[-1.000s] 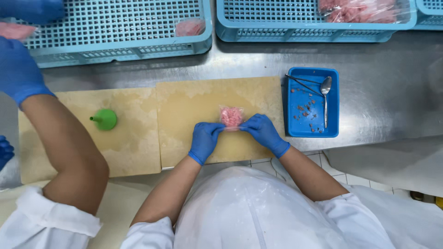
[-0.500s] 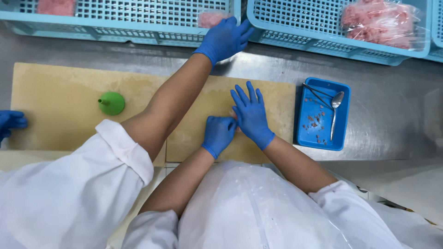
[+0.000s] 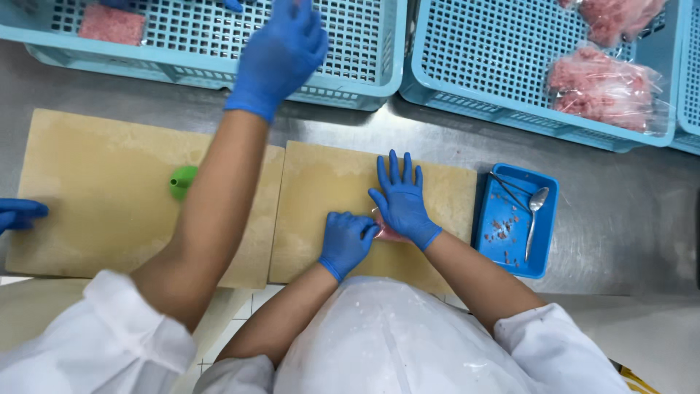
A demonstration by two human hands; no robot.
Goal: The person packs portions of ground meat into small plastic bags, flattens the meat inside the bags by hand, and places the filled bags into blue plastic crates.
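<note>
Basically, the small pink meat portion [image 3: 388, 232] sits on the right-hand cutting board [image 3: 321, 190], near its front edge, and we barely see it: our right hand [image 3: 401, 201] lies flat over it, fingers spread and pointing away from us, palm pressing down, while our left hand [image 3: 348, 241] is curled loosely against its left side, touching it but not clearly gripping. A second ago both hands pinched the portion between fingertips and it showed as a rounded pink lump; half a second ago the right hand was already spreading over it, so we judge it is now being pressed flat. Its long axis and heading we cannot tell, too much is covered; the visible sliver runs roughly left to right along the board's front. Also new: a co-worker's arm [image 3: 211, 219] now reaches across the left cutting board [image 3: 87, 182] into the light blue crate [image 3: 364, 80], gloved hand [image 3: 281, 51] open over the mesh, where earlier it hung at the far left. A green funnel [image 3: 182, 181] stands on the left board just beside that arm. Right of our board is a blue tray [image 3: 543, 259] with a spoon [image 3: 534, 211], tweezers [image 3: 510, 188] and pink scraps. A second crate [image 3: 474, 95] behind holds bagged pink meat [image 3: 601, 84]. Everything rests on a steel table [image 3: 627, 219].
</note>
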